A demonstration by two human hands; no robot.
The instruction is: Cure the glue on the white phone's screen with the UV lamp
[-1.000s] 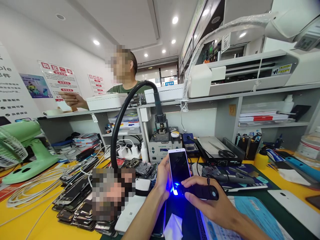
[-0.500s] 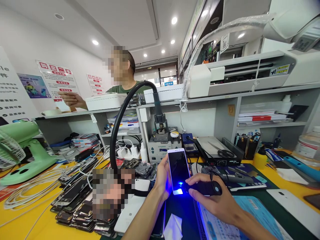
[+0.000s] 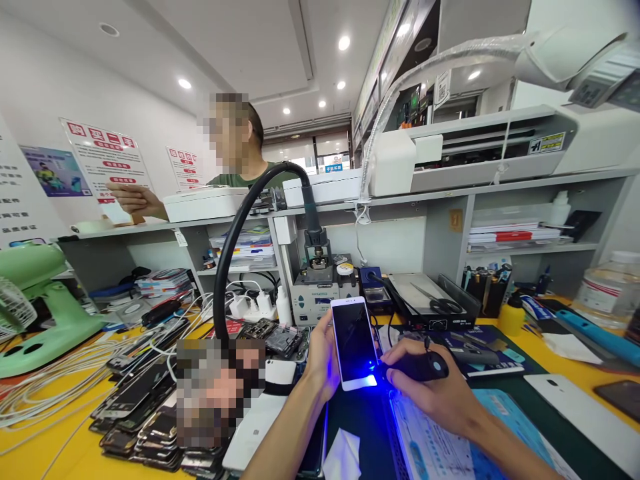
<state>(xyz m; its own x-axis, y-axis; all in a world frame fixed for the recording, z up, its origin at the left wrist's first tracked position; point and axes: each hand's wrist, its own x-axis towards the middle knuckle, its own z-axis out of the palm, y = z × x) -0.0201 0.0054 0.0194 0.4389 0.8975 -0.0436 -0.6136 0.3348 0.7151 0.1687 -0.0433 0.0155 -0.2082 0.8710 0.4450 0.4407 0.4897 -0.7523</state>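
Note:
My left hand grips a white-framed smartphone by its left side, with the dark screen tilted up toward me. My right hand is closed around a small black handheld light that casts a bright blue glow. That glow falls on the lower right corner of the phone and on the dark mat below. The light's front end is close to the phone's edge; whether they touch I cannot tell. A crumpled white tissue lies on the mat beneath the phone.
Stacked phone parts and white cables fill the left side, near a green fan. A black hose arches up from a rework station. Scissors lie at the back right. Another person stands behind the shelf.
My right hand has shifted slightly right with the light, and the blue spot has slid toward the phone's lower right corner. The whole view has moved a little.

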